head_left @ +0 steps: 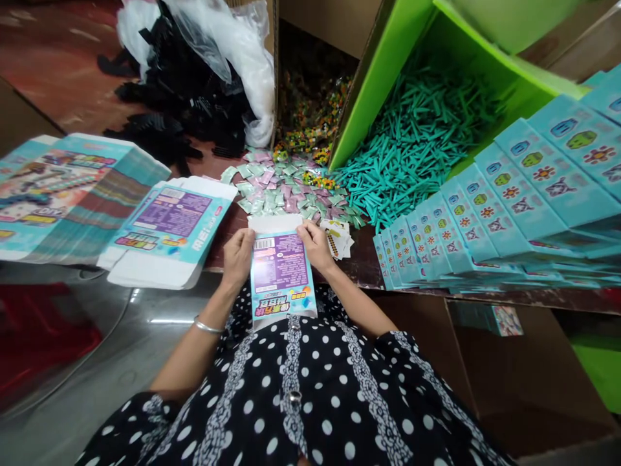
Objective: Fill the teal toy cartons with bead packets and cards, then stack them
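Between my two hands I hold a blue and purple printed carton (pixel 282 275), its pale end flap pointing away from me over the table edge. My left hand (pixel 238 254) pinches its left side near the top. With fingers closed, my right hand (pixel 314 244) grips the upper right corner. Just beyond lie many small pink and green sachets (pixel 286 184). A few white printed cards (pixel 336 239) rest beside my right hand. Left of my hands, more flat cartons (pixel 167 223) of the same kind lie on the table.
A thick stack of cartons (pixel 77 194) stands far left. Behind are black plastic parts (pixel 194 103), a box of bagged orange and yellow pieces (pixel 315 123), and a green bin (pixel 412 39) spilling teal sticks (pixel 412 139). Rows of blue boxes (pixel 485 200) line the right side.
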Motion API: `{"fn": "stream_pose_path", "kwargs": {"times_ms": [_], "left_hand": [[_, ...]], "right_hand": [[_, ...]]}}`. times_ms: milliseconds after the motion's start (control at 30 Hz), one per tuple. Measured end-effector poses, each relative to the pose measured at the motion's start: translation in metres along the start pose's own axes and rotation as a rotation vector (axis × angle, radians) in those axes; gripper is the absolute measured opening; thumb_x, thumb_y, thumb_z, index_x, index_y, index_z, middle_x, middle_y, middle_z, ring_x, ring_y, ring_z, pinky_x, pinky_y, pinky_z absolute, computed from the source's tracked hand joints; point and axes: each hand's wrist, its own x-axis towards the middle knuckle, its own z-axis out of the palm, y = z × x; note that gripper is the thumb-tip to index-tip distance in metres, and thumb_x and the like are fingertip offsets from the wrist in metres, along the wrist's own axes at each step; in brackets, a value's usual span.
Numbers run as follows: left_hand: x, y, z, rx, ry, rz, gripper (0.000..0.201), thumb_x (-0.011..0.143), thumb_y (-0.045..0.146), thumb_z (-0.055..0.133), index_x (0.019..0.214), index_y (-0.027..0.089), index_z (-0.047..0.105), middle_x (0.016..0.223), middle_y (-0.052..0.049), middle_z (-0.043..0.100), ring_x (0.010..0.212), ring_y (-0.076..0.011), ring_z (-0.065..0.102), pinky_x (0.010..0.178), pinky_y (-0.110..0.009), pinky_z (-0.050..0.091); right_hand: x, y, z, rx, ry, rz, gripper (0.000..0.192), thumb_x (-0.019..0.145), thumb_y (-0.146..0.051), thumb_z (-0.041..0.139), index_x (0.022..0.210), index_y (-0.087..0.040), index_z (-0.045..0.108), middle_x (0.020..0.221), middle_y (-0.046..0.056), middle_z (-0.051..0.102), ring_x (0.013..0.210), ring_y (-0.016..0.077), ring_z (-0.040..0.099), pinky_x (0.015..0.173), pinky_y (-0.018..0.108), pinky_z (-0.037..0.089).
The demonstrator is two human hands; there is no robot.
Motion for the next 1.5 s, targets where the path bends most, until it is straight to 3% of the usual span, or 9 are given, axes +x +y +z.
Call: {"fn": "stream_pose_path", "kwargs": {"times_ms": [133, 300, 500, 767, 933, 1100, 1233, 1400, 1500], "left_hand": [[-0.003, 0.006, -0.006, -0.041, 0.104, 0.020, 0.060, 0.083, 0.078, 0.080, 0.095, 0.025, 0.053, 0.085, 0.001, 0.062, 0.079, -0.0184, 0.064, 0.072, -0.027, 0.053], [-0.003, 0.045, -0.038, -0.047, -0.275, -0.094, 0.049, 0.084, 0.067, 0.086, 0.084, 0.023, 0.064, 0.088, -0.006, 0.076, 0.073, -0.0205, 0.070, 0.060, -0.028, 0.055], [-0.010, 0.081, -0.054, 0.089, -0.348, -0.005, 0.025, 0.076, 0.041, 0.095, 0.088, 0.023, 0.082, 0.090, -0.005, 0.082, 0.081, -0.0215, 0.074, 0.071, -0.031, 0.059], [-0.015, 0.080, -0.038, 0.077, -0.182, 0.088, 0.008, 0.087, 0.037, 0.088, 0.086, 0.028, 0.089, 0.085, -0.002, 0.084, 0.078, -0.0193, 0.073, 0.069, -0.031, 0.056], [-0.022, 0.070, -0.051, 0.064, -0.376, 0.173, 0.021, 0.104, 0.046, 0.077, 0.106, 0.031, 0.091, 0.115, -0.005, 0.086, 0.108, -0.0236, 0.078, 0.096, -0.036, 0.064], [-0.040, 0.053, -0.063, 0.048, -0.547, 0.147, 0.043, 0.092, 0.049, 0.092, 0.132, 0.036, 0.084, 0.146, -0.008, 0.075, 0.137, -0.0304, 0.069, 0.107, -0.042, 0.065], [-0.042, 0.056, -0.059, -0.013, -0.363, 0.110, 0.033, 0.087, 0.043, 0.094, 0.115, 0.029, 0.085, 0.131, -0.010, 0.079, 0.126, -0.0298, 0.073, 0.108, -0.046, 0.065], [-0.023, 0.068, -0.053, -0.247, 0.288, 0.153, 0.047, 0.076, 0.028, 0.098, 0.117, 0.025, 0.075, 0.122, -0.003, 0.077, 0.107, -0.0204, 0.074, 0.104, -0.041, 0.064], [-0.021, 0.062, -0.059, -0.258, 0.257, 0.040, 0.058, 0.075, 0.041, 0.099, 0.122, 0.024, 0.069, 0.124, -0.006, 0.075, 0.112, -0.0257, 0.074, 0.107, -0.048, 0.063]], "right_hand": [[-0.005, -0.013, 0.007, 0.149, 0.039, 0.022, 0.048, 0.088, -0.065, 0.078, 0.100, -0.026, 0.053, 0.093, 0.000, 0.066, 0.088, 0.0182, 0.063, 0.085, 0.031, 0.052], [-0.005, -0.047, -0.003, 0.105, -0.264, -0.011, 0.051, 0.085, -0.063, 0.088, 0.078, -0.024, 0.055, 0.079, -0.004, 0.060, 0.076, 0.0154, 0.057, 0.081, 0.032, 0.051], [0.006, -0.073, -0.019, -0.081, -0.680, 0.021, 0.043, 0.088, -0.050, 0.087, 0.124, -0.027, 0.085, 0.132, 0.005, 0.082, 0.124, 0.0255, 0.075, 0.113, 0.042, 0.054], [0.016, -0.083, -0.031, -0.141, -0.799, -0.008, 0.051, 0.111, -0.062, 0.057, 0.146, -0.031, 0.079, 0.142, 0.002, 0.080, 0.128, 0.0223, 0.074, 0.112, 0.036, 0.055], [0.012, -0.081, -0.046, -0.267, -0.924, -0.141, 0.054, 0.117, -0.058, 0.045, 0.159, -0.032, 0.068, 0.154, 0.003, 0.073, 0.143, 0.0246, 0.066, 0.123, 0.040, 0.049], [-0.010, -0.074, -0.052, -0.443, -0.815, -0.146, 0.050, 0.117, -0.054, 0.048, 0.162, -0.036, 0.063, 0.155, 0.005, 0.071, 0.139, 0.0297, 0.067, 0.126, 0.052, 0.047], [-0.024, -0.067, -0.046, -0.261, -0.650, -0.081, 0.061, 0.108, -0.057, 0.066, 0.165, -0.037, 0.058, 0.154, 0.007, 0.070, 0.134, 0.0302, 0.068, 0.120, 0.054, 0.052], [-0.039, -0.048, -0.042, 0.012, -0.468, 0.098, 0.122, 0.073, -0.061, 0.096, 0.176, -0.033, 0.036, 0.173, 0.013, 0.051, 0.149, 0.0347, 0.059, 0.121, 0.053, 0.054], [-0.046, -0.033, -0.040, 0.175, -0.256, 0.141, 0.104, 0.075, -0.073, 0.088, 0.163, -0.032, 0.052, 0.166, 0.012, 0.059, 0.144, 0.0349, 0.063, 0.117, 0.054, 0.058]]}}
